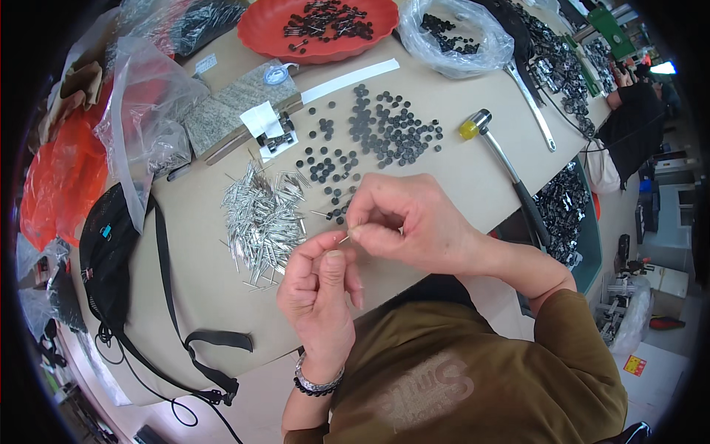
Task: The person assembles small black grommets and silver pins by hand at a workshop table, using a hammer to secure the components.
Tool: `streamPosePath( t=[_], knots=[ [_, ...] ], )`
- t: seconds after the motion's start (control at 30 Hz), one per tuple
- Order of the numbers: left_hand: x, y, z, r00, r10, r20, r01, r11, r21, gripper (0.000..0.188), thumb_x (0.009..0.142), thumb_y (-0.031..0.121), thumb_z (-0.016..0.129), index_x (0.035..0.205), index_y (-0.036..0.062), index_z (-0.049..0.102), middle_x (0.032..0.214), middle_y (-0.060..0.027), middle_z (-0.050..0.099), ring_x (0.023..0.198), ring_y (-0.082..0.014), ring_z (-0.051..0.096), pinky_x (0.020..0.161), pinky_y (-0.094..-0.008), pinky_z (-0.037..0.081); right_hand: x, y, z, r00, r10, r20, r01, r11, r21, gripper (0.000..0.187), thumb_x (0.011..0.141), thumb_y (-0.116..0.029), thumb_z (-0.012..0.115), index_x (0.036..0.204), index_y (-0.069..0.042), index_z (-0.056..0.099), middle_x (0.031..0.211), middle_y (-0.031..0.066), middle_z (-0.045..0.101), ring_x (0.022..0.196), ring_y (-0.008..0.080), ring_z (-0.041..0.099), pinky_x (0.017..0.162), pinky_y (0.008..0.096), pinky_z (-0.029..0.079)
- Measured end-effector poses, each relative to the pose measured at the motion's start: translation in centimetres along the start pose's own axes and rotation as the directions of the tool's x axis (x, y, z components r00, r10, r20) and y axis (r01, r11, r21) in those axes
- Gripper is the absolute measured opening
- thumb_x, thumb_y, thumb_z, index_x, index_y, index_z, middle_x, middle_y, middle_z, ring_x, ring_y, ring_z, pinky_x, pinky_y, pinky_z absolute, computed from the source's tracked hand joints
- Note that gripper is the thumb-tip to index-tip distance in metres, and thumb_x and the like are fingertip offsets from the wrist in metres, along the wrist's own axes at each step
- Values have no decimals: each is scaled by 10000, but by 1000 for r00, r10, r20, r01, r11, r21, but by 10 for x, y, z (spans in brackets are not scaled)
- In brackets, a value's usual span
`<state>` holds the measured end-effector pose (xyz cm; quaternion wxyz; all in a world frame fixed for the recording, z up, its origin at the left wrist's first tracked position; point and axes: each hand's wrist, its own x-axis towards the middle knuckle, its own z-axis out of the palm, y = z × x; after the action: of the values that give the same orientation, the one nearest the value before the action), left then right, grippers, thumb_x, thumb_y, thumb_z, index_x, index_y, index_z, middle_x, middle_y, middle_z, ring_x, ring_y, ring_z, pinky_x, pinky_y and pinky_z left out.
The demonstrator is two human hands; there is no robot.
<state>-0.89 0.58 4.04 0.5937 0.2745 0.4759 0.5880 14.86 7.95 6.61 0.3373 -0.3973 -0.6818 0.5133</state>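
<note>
My right hand (418, 222) has thumb and forefinger pinched on a thin metal pin (344, 240), most of it hidden by the fingers. Just below, my left hand (318, 292) is loosely curled, its forefinger tip near the pin and its thumb standing apart. To the left lies a heap of silvery metal pins (259, 222). Small black round caps (403, 137) are spread over the table beyond my hands, some close to the right fingertips. At the far side, a red bowl (259, 33) contains pins with black caps on them.
A clear plastic bag (495, 44) of black parts stands at the back. A hammer (510, 163) and a wrench (531, 107) lie at right, above a bin of black parts (566, 207). A stone-like block (237, 107) and a black strapped bag (111, 259) occupy the left.
</note>
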Motion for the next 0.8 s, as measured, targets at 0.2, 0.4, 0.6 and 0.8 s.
streamPosePath(
  t=[0.2,0.4,0.6,0.8],
  knots=[
    [-4,-15,-6,984,170,46,-176,944,280,119,1073,102,553,1090,-10,589,714,-19,580,553,-42,472,459,-200,355,-9,-2,6,996,-85,16,86,992,-96,80,886,-52,676,881,-21,602,734,65,626,619,151,605,568,315,482],
    [-7,-16,-21,969,240,-52,-218,939,265,103,1057,84,579,1028,-13,601,759,-24,619,580,-36,506,514,-199,394,13,17,-17,976,-98,-196,88,994,-58,58,887,-77,711,888,-32,674,751,76,638,621,164,592,575,293,466],
    [-19,-28,-57,904,427,-25,-352,776,523,108,1057,92,577,1036,-13,594,825,-41,619,585,-31,456,493,-191,341,36,45,-38,963,-270,12,254,888,-382,54,890,-69,711,925,-29,715,933,40,746,851,187,620,747,322,515],
    [-25,-30,-58,887,458,-58,-353,754,554,125,1053,107,593,1027,-15,602,853,-50,637,611,-36,481,526,-190,370,37,55,-38,959,-266,102,285,885,-369,41,877,-47,696,907,-20,705,998,57,771,903,212,617,802,354,532]
  ],
)
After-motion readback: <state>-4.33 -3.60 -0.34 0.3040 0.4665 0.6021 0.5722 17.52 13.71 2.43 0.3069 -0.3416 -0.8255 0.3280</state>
